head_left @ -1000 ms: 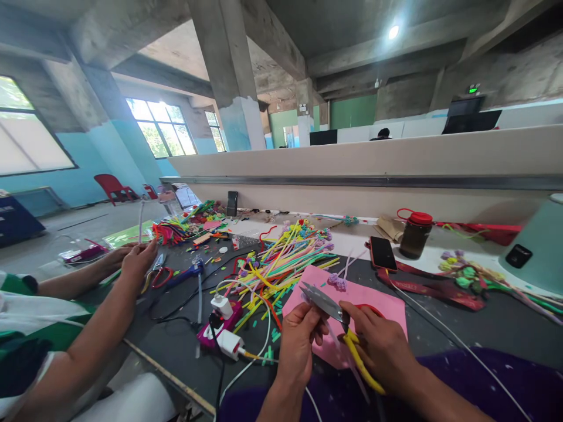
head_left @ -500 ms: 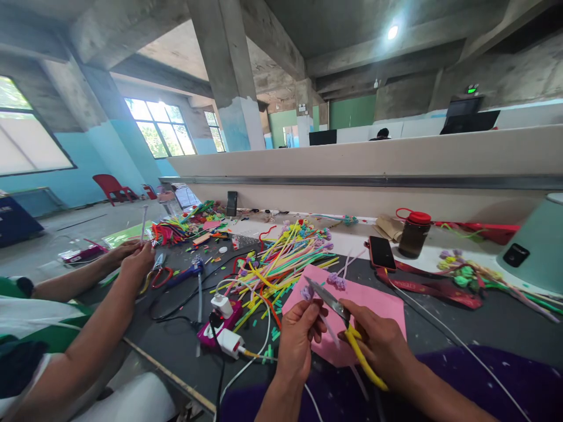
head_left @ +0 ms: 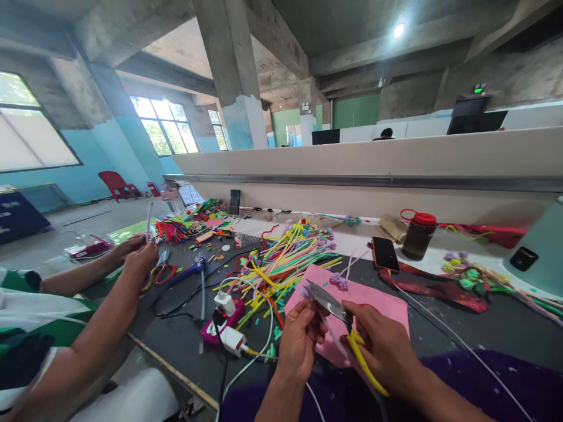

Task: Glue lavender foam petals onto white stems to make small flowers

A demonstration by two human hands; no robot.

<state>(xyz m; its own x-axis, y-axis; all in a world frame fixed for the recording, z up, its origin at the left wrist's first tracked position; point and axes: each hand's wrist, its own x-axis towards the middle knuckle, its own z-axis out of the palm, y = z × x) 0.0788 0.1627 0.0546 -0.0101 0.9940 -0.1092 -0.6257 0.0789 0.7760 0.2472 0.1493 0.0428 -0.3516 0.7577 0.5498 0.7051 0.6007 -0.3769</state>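
My left hand [head_left: 301, 334] pinches a thin pale purple stem whose fuzzy purple top [head_left: 307, 291] shows above the fingertips. Yellow-handled scissors [head_left: 363, 360] are in my right hand [head_left: 380, 340], fingers wrapped round the handle. The metal blades [head_left: 326, 300] point up and left, close over my left fingertips and beside the purple top. Under both hands lies a pink sheet [head_left: 391, 302], with another curled purple piece [head_left: 338, 281] on its upper edge. Whether the blades touch the stem is hard to tell.
Colourful stems [head_left: 281, 264] are heaped at the centre. A purple power strip [head_left: 224, 322] with white plugs and cables sits left of my hands. A phone [head_left: 385, 254] and a brown bottle [head_left: 419, 235] stand right. Another person's hands [head_left: 141, 252] work at left, near red-handled scissors [head_left: 163, 274].
The view has shifted slightly, moving the scene a little to the right. Both my hands keep nearly the same pose, and the scissor blades now lie slightly flatter over the left fingertips.
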